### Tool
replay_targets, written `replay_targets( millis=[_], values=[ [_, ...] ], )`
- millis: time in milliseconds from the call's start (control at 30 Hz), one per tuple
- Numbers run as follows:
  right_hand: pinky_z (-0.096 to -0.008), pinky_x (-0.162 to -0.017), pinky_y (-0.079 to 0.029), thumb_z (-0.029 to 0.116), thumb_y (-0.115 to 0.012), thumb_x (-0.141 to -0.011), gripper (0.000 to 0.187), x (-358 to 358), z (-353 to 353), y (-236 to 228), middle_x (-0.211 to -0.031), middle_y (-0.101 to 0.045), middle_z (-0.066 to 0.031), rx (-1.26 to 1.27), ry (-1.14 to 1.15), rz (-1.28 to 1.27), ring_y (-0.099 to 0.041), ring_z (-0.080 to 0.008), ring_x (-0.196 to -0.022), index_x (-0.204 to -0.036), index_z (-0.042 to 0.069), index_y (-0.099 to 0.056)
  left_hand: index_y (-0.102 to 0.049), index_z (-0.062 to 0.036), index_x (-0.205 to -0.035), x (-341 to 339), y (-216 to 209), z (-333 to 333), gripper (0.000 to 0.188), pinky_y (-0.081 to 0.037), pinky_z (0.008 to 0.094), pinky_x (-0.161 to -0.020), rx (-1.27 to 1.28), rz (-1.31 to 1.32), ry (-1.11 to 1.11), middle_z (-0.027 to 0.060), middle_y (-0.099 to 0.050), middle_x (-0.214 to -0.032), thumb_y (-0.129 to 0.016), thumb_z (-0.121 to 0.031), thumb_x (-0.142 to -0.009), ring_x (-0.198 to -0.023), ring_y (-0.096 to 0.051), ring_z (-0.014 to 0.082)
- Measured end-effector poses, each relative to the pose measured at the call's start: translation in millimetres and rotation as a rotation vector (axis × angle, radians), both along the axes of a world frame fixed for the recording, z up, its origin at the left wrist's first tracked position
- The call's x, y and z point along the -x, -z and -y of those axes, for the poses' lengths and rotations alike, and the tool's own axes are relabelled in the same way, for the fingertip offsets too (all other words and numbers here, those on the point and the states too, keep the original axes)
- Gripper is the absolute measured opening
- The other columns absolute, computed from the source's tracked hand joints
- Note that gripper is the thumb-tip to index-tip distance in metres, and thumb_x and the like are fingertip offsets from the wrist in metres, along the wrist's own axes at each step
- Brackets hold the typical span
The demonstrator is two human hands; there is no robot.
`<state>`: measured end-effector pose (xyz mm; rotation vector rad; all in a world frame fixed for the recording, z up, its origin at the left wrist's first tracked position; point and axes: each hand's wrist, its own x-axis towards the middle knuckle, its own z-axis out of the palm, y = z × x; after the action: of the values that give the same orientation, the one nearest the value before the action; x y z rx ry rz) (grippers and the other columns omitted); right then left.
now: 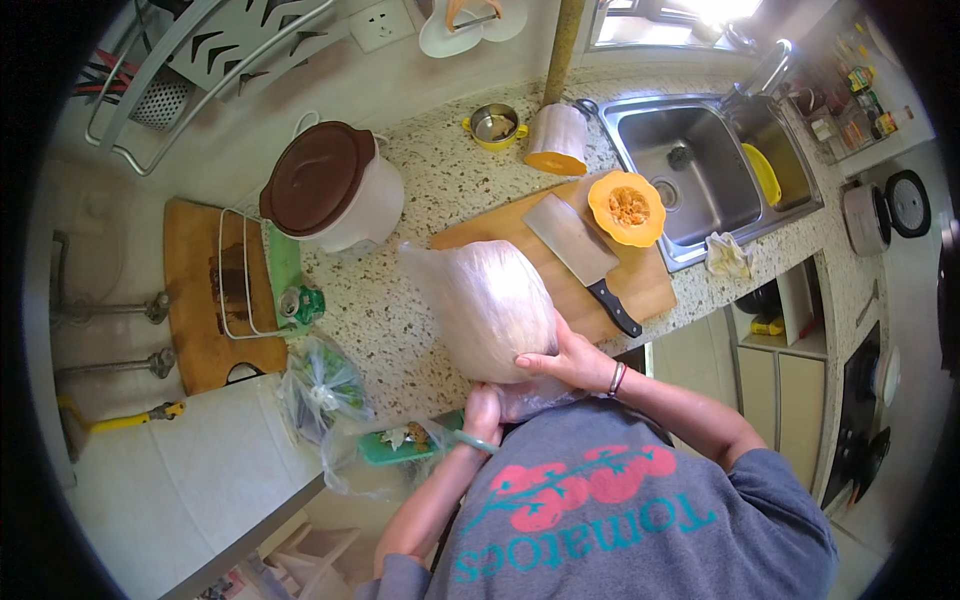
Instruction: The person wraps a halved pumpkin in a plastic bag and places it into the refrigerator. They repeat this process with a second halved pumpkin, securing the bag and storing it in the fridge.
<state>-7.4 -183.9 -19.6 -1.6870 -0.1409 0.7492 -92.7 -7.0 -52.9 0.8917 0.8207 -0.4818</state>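
A large, pale, rounded squash [490,305] in clear plastic wrap stands at the counter's near edge, against my body. My right hand [575,362] grips its right side, thumb lying over the plastic. Below it, my left hand [484,412] is closed at the gathered lower end of the wrap; its fingertips are partly hidden. Just beyond is a wooden cutting board [645,290] bearing a cleaver [570,238] with a black handle. A cut squash piece [627,208], orange with seeds showing, rests at the board's far right. Another pale squash piece [558,138] lies behind the board.
A steel double sink [690,165] holds a yellow basin [762,175]; a cloth [728,256] hangs over its front edge. To the left are a white pot with brown lid [318,180], a small metal bowl [494,127], a bag of greens [325,385] and another wooden board [195,300].
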Motion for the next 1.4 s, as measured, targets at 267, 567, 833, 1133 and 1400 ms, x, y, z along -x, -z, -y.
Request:
replay_targets(
  millis=[267,567,833,1133,1400],
  values=[
    [-0.039,-0.089,-0.049,0.051,-0.074,-0.076,0.112,-8.8,6.8,-39.6,-0.107,-0.061,-0.0318,0.266,-0.113,0.103,-0.063,-0.0375,-0.103,-0.142,-0.014,-0.01,-0.052,0.0022,-0.125,13.2,-30.3,-7.4,0.046,-0.051,0.0412,-0.09,0.485,-0.034,-0.121,0.0168,-0.063,-0.115,-0.036,-0.032,-0.098,-0.102,-0.063,0.0276],
    [-0.0312,-0.061,-0.051,0.019,-0.069,-0.086,0.083,-23.4,-7.8,-59.8,-0.073,-0.063,-0.0149,0.137,-0.041,0.234,-0.062,-0.0194,-0.064,-0.143,-0.011,-0.016,-0.055,-0.0014,-0.121,-22.5,-62.9,-24.5,0.035,-0.055,0.0315,-0.079,0.357,0.012,0.185,0.0098,-0.066,-0.106,-0.052,-0.027,-0.097,-0.091,-0.066,0.0168],
    [-0.0334,-0.061,-0.05,0.008,-0.057,-0.086,0.055,-44.9,-11.6,-72.7,-0.067,-0.063,-0.0123,0.1,-0.053,0.246,-0.062,-0.0204,-0.062,-0.137,-0.001,-0.04,-0.062,0.0031,-0.109,-41.8,-98.7,-49.6,0.026,-0.05,0.0227,-0.061,0.207,0.113,0.341,-0.0004,-0.062,-0.08,-0.051,-0.015,-0.094,-0.066,-0.058,0.0063],
    [-0.042,-0.068,-0.052,0.036,-0.06,-0.09,0.038,-37.0,31.1,-113.9,-0.086,-0.069,-0.0172,0.367,-0.395,0.432,-0.068,-0.0304,-0.076,-0.12,0.011,-0.062,-0.06,-0.0033,-0.097,-49.9,-126.3,-60.4,0.021,-0.047,0.0291,-0.057,0.15,0.119,0.277,0.0042,-0.06,-0.082,-0.046,-0.019,-0.092,-0.067,-0.057,0.0137],
    [-0.0407,-0.062,-0.052,0.033,-0.072,-0.075,0.067,-42.2,-7.5,-126.0,-0.086,-0.067,-0.008,0.556,-0.418,0.931,-0.067,-0.0271,-0.079,-0.135,0.023,-0.045,-0.057,-0.0074,-0.093,-51.9,-131.6,-63.2,0.02,-0.042,0.0253,-0.049,-0.052,0.194,0.228,0.0015,-0.058,-0.076,-0.043,-0.022,-0.094,-0.06,-0.054,0.0106]
  ],
)
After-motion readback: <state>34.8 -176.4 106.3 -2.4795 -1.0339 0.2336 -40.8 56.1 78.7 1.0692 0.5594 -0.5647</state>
